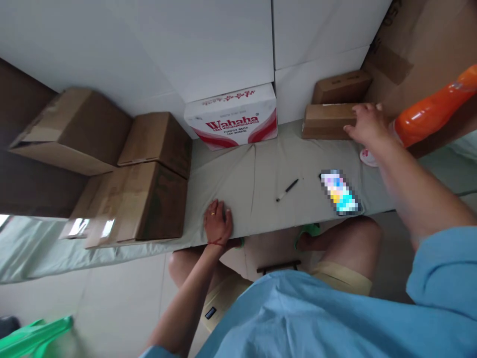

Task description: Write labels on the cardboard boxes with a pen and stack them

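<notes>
My left hand (pixel 218 223) rests palm down near the front edge of a cloth-covered table (pixel 238 169), fingers curled over something small and dark that I cannot make out. My right hand (pixel 367 124) reaches far right and lies on the end of a flat brown cardboard box (pixel 328 121), fingers bent over its edge. A second small brown box (pixel 341 85) stands just behind it. A black pen (pixel 287 189) lies in the middle of the table, and a blurred-out phone-sized item (pixel 340 191) lies to its right.
A white and red "Wahaha" carton (pixel 233 117) stands at the back against the white wall. Several brown cartons (pixel 130 174) crowd the left side. An orange bottle (pixel 432 112) and a large carton (pixel 413 54) are at the far right. A green bag (pixel 33 335) lies on the floor.
</notes>
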Demonstrator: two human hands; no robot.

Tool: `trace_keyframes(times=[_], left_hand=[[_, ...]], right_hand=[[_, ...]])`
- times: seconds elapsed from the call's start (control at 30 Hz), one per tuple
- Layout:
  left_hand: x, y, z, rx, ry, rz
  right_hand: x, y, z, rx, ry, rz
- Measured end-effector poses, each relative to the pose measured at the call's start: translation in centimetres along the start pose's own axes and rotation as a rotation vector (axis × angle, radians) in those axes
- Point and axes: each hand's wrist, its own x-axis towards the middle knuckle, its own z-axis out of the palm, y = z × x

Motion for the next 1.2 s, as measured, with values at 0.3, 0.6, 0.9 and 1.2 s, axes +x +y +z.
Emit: trace_keyframes(times=[0.3,0.6,0.9,1.2], left_hand=[[0.0,-0.5,0.6,0.026,0.057,-0.015],[-0.2,-1.5,1.3,0.134,0.073,0.047],[-0.3,-2.0,1.6,0.139,0.110,0.090],[2.2,-5.4,-0.1,-0.343,0.043,0.067]], right_hand=[[8.3,1.4,4.1,-0.146,-0.244,0.021],[-0.7,-7.6,-0.8,-0.197,-0.024,-0.313],[-10.0,-20.5,2.5,-0.042,-0.215,-0.720],[-11.0,-21.3,3.9,0.282,-0.090,-0.780]])
